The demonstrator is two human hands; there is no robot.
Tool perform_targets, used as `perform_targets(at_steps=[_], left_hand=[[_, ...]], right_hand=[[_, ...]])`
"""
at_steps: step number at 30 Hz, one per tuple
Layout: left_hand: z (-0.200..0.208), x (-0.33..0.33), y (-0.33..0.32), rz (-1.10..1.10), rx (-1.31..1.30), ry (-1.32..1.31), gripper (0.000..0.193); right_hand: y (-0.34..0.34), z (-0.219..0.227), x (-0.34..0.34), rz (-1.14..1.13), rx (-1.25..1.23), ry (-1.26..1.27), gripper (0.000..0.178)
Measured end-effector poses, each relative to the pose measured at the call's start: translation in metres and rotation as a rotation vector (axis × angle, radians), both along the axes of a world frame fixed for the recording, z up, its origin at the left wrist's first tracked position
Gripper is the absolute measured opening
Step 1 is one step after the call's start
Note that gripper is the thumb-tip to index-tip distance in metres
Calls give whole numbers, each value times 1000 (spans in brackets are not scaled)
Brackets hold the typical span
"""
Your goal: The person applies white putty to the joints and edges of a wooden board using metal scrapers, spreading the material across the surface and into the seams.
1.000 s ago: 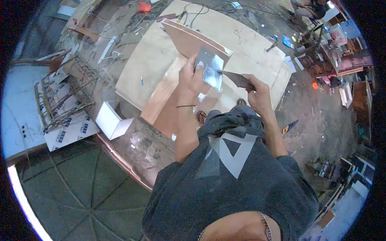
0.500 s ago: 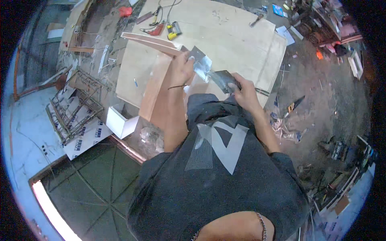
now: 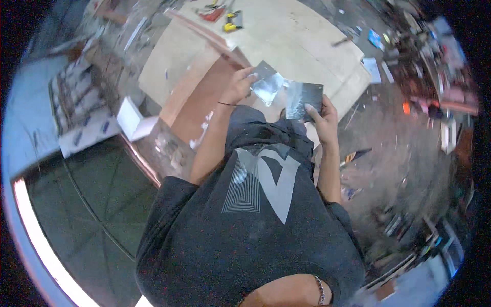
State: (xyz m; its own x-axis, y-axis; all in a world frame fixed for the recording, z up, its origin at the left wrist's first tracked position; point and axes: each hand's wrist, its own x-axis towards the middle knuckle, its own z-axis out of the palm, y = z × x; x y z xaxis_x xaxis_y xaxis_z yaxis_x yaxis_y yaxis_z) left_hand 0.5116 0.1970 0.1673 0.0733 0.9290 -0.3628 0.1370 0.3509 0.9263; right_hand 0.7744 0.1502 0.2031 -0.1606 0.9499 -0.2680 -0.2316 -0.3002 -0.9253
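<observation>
Left plate: thin, dark, flat; pale shiny coating on the end toward the other plate; up over the lap, tilted.
Right plate: same kind, held just beside it, coated along its left side; near corners meet or almost meet, can't tell which.
Coating: looks smeared and maybe wet, my guess; texture too small to confirm.
Left hand: pinches left plate by its outer edge, thumb on top face, fingers mostly hidden beneath.
Right hand: pinches right plate at its outer edge, thumb flat on near face, other fingers wrapped behind.
Good grip: thumbs on dark, uncoated parts suit this; a thumb sliding inward would likely smear the coating.
Good angle: coated faces up and fairly level should limit drips; judged best with edges meeting flat and light pressure, not corner first.
Risk: coating could fall on the dark shirt or trousers right below.
Brown panel: beyond the left forearm, on the pale board.
Drill: yellow and black, far end of pale board, well apart.
Saw: on the floor, right of the right forearm; blurred.
</observation>
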Motion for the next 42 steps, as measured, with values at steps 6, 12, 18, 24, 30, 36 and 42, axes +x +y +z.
perform_targets(at_steps=[6,12,18,24,30,36,42], left_hand=[[-23,-69,-47,670,-47,-143,31],[-84,-118,-76,985,-62,-192,33],[-127,-147,-63,887,-232,-21,27],[-178,-190,-71,876,-284,-139,29],[-192,-222,-70,890,-403,-139,31],[-217,-230,-100,778,-450,-96,30],[-213,-208,-102,748,-467,-180,23]], right_hand=[[36,-21,-43,160,115,-192,17],[56,-40,-109,-8,348,-603,23],[82,-72,-164,-43,746,-1058,39],[60,-111,-186,-96,814,-1310,38],[54,-114,-208,-25,672,-1426,33],[58,-119,-223,-125,662,-1455,30],[43,-138,-229,-149,658,-1426,28]])
